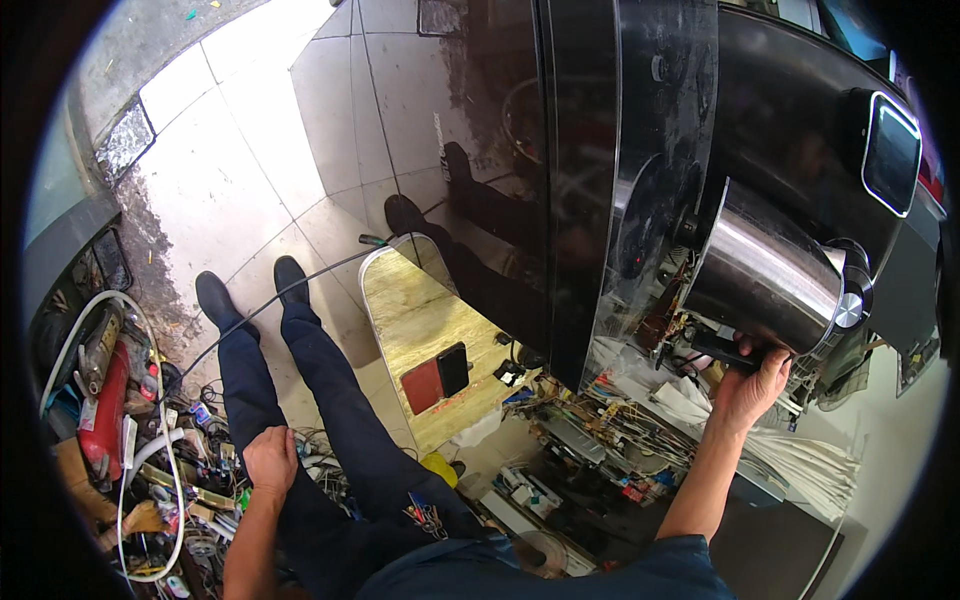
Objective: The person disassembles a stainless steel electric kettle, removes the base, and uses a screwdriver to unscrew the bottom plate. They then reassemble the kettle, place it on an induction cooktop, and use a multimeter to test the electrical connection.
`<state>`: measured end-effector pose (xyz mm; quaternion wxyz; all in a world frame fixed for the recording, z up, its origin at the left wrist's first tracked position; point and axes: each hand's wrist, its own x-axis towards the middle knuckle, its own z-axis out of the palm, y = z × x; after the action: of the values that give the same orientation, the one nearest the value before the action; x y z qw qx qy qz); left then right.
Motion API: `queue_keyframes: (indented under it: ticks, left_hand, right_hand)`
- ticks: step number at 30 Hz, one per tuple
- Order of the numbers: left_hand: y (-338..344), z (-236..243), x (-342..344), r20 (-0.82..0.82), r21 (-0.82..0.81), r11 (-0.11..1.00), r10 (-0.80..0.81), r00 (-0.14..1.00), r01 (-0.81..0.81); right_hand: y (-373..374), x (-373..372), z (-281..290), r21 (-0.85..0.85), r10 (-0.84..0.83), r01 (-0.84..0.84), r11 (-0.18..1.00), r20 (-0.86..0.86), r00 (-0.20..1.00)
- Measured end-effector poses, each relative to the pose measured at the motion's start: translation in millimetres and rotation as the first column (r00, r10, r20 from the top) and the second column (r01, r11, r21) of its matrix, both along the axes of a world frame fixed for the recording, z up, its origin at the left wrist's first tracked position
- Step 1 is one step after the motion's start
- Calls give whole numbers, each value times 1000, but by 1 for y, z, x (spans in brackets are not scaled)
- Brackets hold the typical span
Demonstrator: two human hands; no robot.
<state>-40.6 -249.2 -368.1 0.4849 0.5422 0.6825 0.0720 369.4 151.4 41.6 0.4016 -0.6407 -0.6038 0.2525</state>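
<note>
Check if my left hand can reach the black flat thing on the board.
Probably, by reaching: your left hand, on the thigh, looks unoccupied, and nothing visible covers the black flat thing.

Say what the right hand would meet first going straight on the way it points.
Most likely the steel cylinder, just beyond the right hand and the black piece it holds, though depth is unclear.
</note>
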Motion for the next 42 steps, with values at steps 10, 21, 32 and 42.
queue_keyframes:
  ticks: [10, 21, 32, 42]
  left_hand:
    - [-2, -5, -1, 50, 18, 999, 37, 998, -38]
    - [-2, -6, -4, 97, -16, 998, 67, 993, -65]
    - [-1, -8, 0, 90, -21, 997, 80, 993, -78]
    - [-3, -8, -1, 93, -20, 997, 78, 993, -77]
  right_hand:
    - [-3, 12, -2, -61, -79, 74, 995, -86, 993]
    - [7, 4, -7, -109, -177, 156, 982, -217, 960]
    - [12, 5, -14, -51, -153, 147, 988, -167, 974]
    - [13, 1, -16, -36, -132, 128, 991, -137, 982]
